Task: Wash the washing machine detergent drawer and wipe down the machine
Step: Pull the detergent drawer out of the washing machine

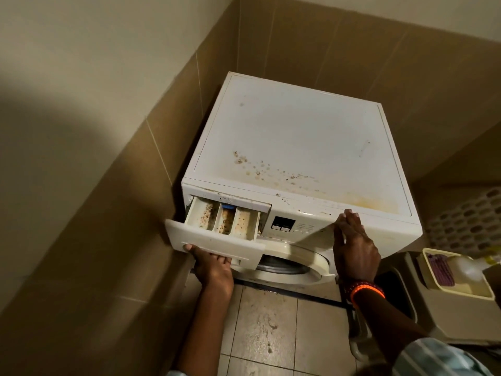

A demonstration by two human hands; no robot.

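Observation:
A white front-loading washing machine (298,137) stands in a tiled corner, its top spotted with brown and yellow stains. The detergent drawer (217,234) is pulled partway out at the machine's upper left; its three compartments are grimy with brown specks, and a blue piece sits at the back of the middle one. My left hand (211,267) grips the drawer's front panel from below, fingers curled into the handle recess. My right hand (353,245) rests flat against the machine's front panel to the right of the display, fingers straight and reaching the top edge.
Brown tiled walls close in on the left and behind. A beige stool-like unit (447,316) with a cream tub (458,278) of items stands at the right, beside a perforated white laundry basket (466,218). The round door (292,264) is below the drawer. Tiled floor (265,327) lies in front.

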